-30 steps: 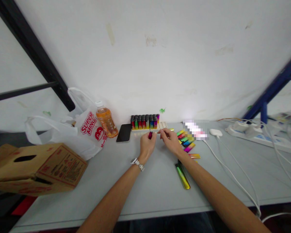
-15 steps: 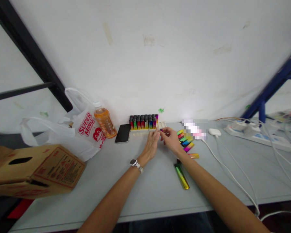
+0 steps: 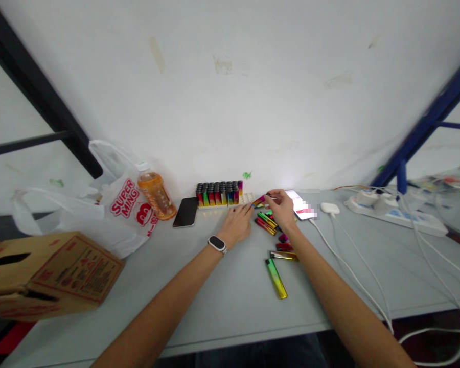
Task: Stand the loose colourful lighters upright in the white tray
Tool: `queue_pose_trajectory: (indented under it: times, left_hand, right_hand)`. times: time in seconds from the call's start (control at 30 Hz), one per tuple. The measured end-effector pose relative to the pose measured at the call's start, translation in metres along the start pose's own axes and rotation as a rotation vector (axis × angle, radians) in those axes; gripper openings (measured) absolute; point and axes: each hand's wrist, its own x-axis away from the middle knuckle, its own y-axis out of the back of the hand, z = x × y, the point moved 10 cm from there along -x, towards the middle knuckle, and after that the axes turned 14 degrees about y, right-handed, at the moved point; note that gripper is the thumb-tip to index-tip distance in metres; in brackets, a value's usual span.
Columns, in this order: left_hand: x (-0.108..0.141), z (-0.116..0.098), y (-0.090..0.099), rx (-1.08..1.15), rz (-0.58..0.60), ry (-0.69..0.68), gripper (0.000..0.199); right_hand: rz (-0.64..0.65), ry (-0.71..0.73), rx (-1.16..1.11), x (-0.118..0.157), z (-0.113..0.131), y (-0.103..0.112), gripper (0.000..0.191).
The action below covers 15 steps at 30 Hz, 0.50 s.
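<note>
A white tray (image 3: pixel 248 198) stands near the wall, with several upright lighters (image 3: pixel 219 194) filling its left and middle parts. Its right end shows bare slots. My right hand (image 3: pixel 281 207) pinches a purple and yellow lighter (image 3: pixel 259 201) by its dark end, just right of the tray. Close in front of the tray is my left hand (image 3: pixel 236 223), palm down with its fingers stretched toward that lighter's lower end. More lighters (image 3: pixel 267 223) lie loose below my right hand, and a green and yellow lighter (image 3: pixel 276 280) lies nearer the front edge.
On the left are a cardboard box (image 3: pixel 76 271), a white plastic bag (image 3: pixel 118 220), a drink bottle (image 3: pixel 157 197) and a dark phone (image 3: pixel 185 212). A lit phone (image 3: pixel 297 204), a white charger case (image 3: pixel 330 208), cables and a power strip (image 3: pixel 402 217) occupy the right.
My right hand has moved away from my left hand, and a lighter now shows between its fingers. My left hand has turned palm down. The camera view has shifted slightly.
</note>
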Motion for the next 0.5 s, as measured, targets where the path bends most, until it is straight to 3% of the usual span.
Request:
queue_pose_trajectory:
  times: [0.2, 0.5]
  left_hand:
    - [0.013, 0.008, 0.005, -0.031, -0.079, -0.023, 0.047]
    - [0.031, 0.036, 0.008, 0.187, -0.047, 0.015, 0.036]
  right_hand:
    - [0.133, 0.116, -0.008, -0.006, 0.011, -0.029, 0.031]
    - [0.355, 0.242, 0.192, -0.054, 0.003, -0.094, 0.014]
